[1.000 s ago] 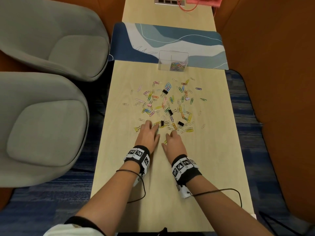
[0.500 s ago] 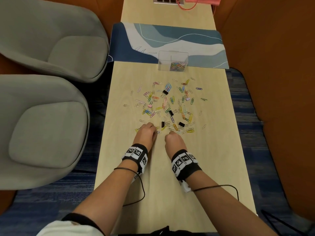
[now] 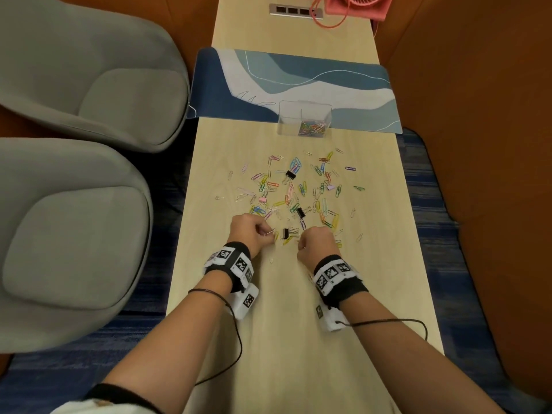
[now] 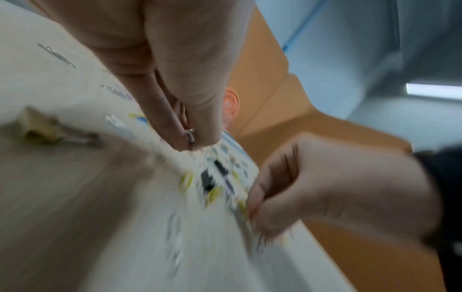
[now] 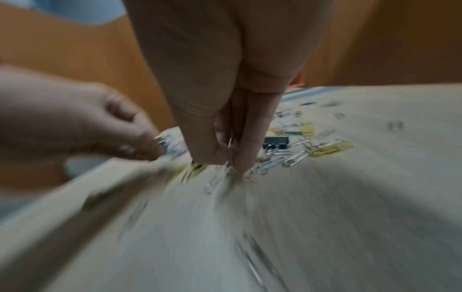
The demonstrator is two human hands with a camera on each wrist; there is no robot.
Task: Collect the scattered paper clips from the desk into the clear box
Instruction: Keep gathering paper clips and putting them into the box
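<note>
Wooden table (image 3: 388, 264): left hand (image 3: 249, 231) pinches silver clip (image 3: 270, 233). Scattered paper clips (image 3: 298, 192) lie mid-table between hands and clear box (image 3: 304, 118). Right hand (image 3: 316, 243) clenched on small clip bunch at near edge of scatter. Advice: pinch firmly, lift straight, leave black binder clips (image 3: 288, 233) behind.

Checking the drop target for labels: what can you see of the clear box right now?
The clear box is a small, open-topped container of see-through plastic, as it looks, standing upright at the far end of the scattered clips. It straddles the near edge of the blue and white desk mat, its front on the bare wooden desk. A small heap of coloured paper clips lies in its right front corner. Neither hand touches it.
</note>
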